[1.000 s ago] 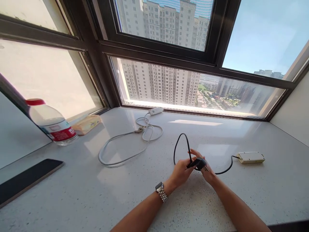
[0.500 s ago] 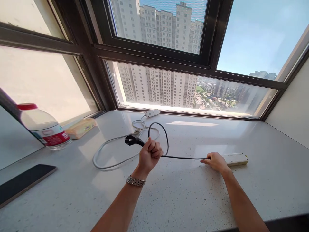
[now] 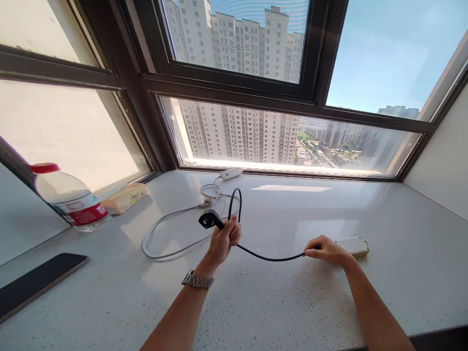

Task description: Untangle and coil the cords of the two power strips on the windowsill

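Head view, right hand (image 3: 325,250) covering power strip (image 3: 354,245) end, cable (image 3: 270,257) junction hidden

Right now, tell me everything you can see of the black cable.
The black cable is thin, round and rubbery-looking. Its black plug sticks out of the left hand, which grips a loop rising above the fist. From there it sags above the counter to the right hand, pinched near a cream power strip.

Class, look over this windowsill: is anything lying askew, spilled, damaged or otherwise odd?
Nothing spilled or damaged. The water bottle only appears tilted, likely lens distortion. The white cable sprawls loosely; the left hand and right hand hold the black cord.
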Demonstrator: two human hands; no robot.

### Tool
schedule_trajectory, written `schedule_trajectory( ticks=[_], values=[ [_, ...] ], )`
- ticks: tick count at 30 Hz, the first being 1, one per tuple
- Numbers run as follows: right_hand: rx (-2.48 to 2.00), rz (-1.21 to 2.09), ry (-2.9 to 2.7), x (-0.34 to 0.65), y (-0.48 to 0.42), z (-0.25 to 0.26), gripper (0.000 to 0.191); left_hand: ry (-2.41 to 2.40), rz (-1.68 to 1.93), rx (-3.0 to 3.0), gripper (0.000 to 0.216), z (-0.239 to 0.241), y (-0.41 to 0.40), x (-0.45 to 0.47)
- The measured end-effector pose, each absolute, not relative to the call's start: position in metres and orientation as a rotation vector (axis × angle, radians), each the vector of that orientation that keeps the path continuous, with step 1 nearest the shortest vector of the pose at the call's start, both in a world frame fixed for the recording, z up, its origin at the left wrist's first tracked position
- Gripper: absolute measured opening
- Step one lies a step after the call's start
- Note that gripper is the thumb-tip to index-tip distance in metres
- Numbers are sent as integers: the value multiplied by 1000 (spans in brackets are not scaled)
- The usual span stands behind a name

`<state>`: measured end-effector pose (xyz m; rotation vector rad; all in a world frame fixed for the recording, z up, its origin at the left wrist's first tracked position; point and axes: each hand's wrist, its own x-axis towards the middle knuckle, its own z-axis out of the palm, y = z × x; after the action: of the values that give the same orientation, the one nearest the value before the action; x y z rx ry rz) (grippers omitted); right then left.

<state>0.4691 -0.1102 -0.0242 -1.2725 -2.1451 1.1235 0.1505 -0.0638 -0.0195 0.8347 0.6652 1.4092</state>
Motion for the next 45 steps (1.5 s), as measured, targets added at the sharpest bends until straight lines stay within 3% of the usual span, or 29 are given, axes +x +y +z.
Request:
schedule_trajectory(
  ticks=[10,23,27,33,38,45],
  values=[
    [-1850,685,-2037,468,-99,-36,37,530,1451,722,58,9,-79,148],
    [-1805,385,-2012,473,-94,-37,43,658,1692,654,63,12,-72,130],
    [-1775,492,-2110,482,-95,-34,35,800,1768,671,61,12,-69,113],
    [-1903,716,-2140,498,-109,-24,63,967,1791,795,61,-2,-61,118],
    [-2130,564,-2067,492,-113,-20,39,836,1798,990,63,-12,-60,128],
    [-1976,632,-1888,467,-118,-14,40,516,1358,1570,64,-29,-88,174]
  ],
)
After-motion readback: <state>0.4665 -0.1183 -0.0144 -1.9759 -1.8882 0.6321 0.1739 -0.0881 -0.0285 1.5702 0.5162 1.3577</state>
